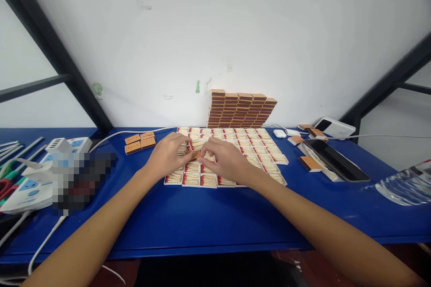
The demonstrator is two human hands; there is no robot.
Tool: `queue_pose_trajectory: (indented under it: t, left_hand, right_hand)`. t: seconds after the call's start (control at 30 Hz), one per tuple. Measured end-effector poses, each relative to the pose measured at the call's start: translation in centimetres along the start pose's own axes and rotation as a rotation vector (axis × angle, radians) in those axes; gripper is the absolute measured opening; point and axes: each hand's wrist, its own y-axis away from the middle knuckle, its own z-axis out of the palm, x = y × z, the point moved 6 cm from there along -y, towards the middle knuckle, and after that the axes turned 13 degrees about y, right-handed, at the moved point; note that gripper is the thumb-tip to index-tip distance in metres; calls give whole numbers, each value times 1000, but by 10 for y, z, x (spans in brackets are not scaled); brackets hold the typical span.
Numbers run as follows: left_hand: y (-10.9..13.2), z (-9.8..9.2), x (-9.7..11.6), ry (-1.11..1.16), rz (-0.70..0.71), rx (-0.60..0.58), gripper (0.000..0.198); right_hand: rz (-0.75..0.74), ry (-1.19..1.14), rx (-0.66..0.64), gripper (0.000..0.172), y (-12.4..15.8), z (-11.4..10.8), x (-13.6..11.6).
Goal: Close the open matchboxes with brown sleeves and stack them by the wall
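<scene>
**Pinching a brown matchbox (195, 154) over a grid of match-filled trays**

At the centre of the frame, a person's left hand (166, 156) and right hand (226, 160) meet fingertip to fingertip over a blue table (208, 219). Both hands have their fingers curled and drawn close, nipping the brown matchbox from either side. Only a sliver of it shows between them, so its exact shape cannot be told. The matchbox sits just above the left part of the grid of open trays (266, 152), which lie edge to edge in rows, each packed with red-tipped matches. The heels of both hands rest low over the front rows.

Behind the grid, against the white wall (235, 31), stands a stack of brown sleeves (240, 110), stepped down toward the right. Four loose sleeves (140, 142) lie left of the grid, well apart from the hands.

On the right of the frame a dark phone (336, 159) lies face up on a white stand, with a few more brown sleeves around it, a white power bank (335, 128) behind and a small white earbud case (279, 133) nearer the grid. A white power strip (20, 193) occupies the left edge (part of that area is blurred out).
</scene>
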Motion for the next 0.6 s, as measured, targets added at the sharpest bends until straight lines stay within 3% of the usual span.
queue_pose_trajectory:
  t: [0.07,0.13,0.3,0.4,0.6]
  left_hand:
    - [0,2,6,37,11,-21,29]
    - [0,5,13,83,27,-53,28]
    - [0,10,26,167,35,-102,36]
    - [0,8,19,50,9,-127,49]
    - [1,2,-2,-156,-36,-227,38]
  right_hand:
    - [-14,74,83,25,0,-12,11]
    - [-75,67,70,38,1,-14,18]
    - [-76,-14,-53,29,10,-12,34]
    - [24,34,-80,34,30,-32,60]
    - [402,151,-100,65,115,-97,147]
